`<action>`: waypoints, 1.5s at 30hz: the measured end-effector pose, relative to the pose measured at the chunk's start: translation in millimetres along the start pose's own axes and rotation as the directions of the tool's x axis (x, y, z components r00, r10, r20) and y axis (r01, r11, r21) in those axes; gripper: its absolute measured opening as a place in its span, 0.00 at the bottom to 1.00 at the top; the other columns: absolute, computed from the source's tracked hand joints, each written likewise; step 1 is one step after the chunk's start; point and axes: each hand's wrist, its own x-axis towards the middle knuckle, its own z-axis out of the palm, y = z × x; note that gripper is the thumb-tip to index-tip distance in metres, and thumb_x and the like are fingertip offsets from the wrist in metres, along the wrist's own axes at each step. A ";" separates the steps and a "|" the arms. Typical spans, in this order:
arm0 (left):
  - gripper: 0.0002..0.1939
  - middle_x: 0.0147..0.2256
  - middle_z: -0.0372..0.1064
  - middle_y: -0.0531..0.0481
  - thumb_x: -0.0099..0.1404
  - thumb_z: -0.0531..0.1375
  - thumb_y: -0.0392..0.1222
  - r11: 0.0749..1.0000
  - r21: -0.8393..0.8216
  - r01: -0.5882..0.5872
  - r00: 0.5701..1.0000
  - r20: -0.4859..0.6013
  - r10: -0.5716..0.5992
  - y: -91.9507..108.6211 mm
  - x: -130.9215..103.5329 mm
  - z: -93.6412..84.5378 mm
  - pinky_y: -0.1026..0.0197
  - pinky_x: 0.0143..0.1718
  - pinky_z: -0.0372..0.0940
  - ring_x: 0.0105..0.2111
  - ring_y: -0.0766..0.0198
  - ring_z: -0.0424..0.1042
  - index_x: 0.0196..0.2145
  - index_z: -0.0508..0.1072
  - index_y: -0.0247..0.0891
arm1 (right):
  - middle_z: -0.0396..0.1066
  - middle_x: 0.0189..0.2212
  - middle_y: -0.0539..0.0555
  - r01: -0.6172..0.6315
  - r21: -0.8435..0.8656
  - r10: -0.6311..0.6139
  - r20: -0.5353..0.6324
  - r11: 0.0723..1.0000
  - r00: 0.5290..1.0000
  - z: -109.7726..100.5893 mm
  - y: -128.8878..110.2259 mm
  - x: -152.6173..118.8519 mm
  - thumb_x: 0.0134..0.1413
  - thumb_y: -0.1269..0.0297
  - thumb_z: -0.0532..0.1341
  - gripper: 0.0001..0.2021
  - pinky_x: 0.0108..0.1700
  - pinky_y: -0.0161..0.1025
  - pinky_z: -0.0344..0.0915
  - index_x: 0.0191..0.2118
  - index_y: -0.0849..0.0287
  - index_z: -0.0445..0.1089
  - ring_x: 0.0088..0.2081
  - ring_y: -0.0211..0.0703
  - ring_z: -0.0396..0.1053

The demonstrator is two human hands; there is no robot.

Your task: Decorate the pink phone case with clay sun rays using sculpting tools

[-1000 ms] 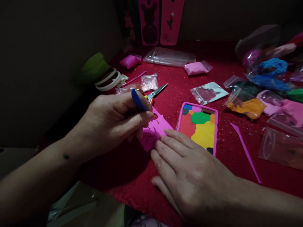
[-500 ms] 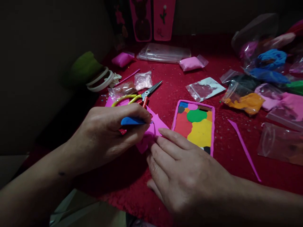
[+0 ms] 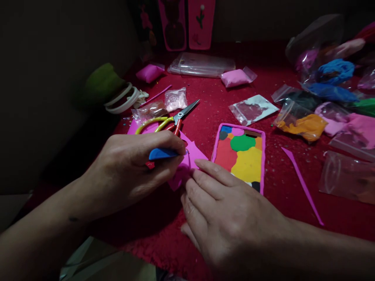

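Observation:
My left hand (image 3: 140,168) grips a blue tool (image 3: 164,153) in a pen-like hold, its tip over a pink sheet (image 3: 197,152). Fingers extended, my right hand (image 3: 225,203) lies with its fingertips on the sheet's lower right part. Scissors (image 3: 180,114) with yellow and red handles lie just beyond my left hand, partly over the pink sheet. To the right of the sheet is a phone case (image 3: 248,160) with a pink rim and patches of several colours; my right hand is near its lower edge.
A pink plastic tool (image 3: 303,183) lies on the red cloth (image 3: 275,218) at the right. Bags of orange (image 3: 307,127) and blue clay (image 3: 334,93) sit farther back. Clear cases (image 3: 202,65) lie near the back. Another person's hand (image 3: 348,48) shows at upper right.
The view has shifted slightly. Both hands keep nearly the same pose, with the blue tool still over the pink sheet.

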 end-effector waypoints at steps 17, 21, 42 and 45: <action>0.04 0.22 0.69 0.61 0.62 0.57 0.35 0.999 -0.019 0.036 0.999 0.018 -0.036 -0.4 0.3 2.3 0.78 0.22 0.59 0.19 0.78 0.65 0.31 0.72 0.38 | 0.76 0.34 0.64 -0.008 -0.003 0.008 0.002 1.000 1.000 -1.4 -0.3 0.4 0.53 0.70 0.61 0.07 0.44 0.54 0.69 0.34 0.69 0.76 0.29 0.48 0.71; 0.04 0.23 0.69 0.61 0.62 0.57 0.34 1.000 -0.013 0.021 0.999 0.026 -0.021 -0.9 0.3 3.3 0.77 0.23 0.59 0.20 0.78 0.65 0.31 0.72 0.38 | 0.77 0.33 0.64 -0.006 0.002 0.006 -0.010 1.000 1.000 -1.8 -0.7 -0.4 0.52 0.70 0.62 0.07 0.45 0.55 0.69 0.33 0.69 0.76 0.28 0.49 0.71; 0.04 0.26 0.73 0.61 0.60 0.61 0.40 0.985 -0.152 0.084 0.989 -0.111 -0.102 -2.0 -1.9 -7.2 0.77 0.25 0.63 0.21 0.77 0.70 0.33 0.74 0.39 | 0.78 0.32 0.57 0.099 -0.094 -0.107 -0.084 0.991 0.991 -9.9 -15.5 4.5 0.58 0.77 0.50 0.17 0.52 0.49 0.66 0.33 0.65 0.77 0.30 0.44 0.72; 0.05 0.28 0.75 0.61 0.60 0.61 0.42 0.975 -0.204 0.085 0.994 -0.052 -0.098 3.8 2.2 -8.4 0.76 0.28 0.66 0.24 0.75 0.72 0.35 0.74 0.42 | 0.77 0.31 0.54 0.231 -0.115 -0.231 0.012 0.966 0.973 -10.4 -29.3 -0.1 0.61 0.73 0.50 0.16 0.48 0.46 0.67 0.33 0.61 0.77 0.31 0.42 0.72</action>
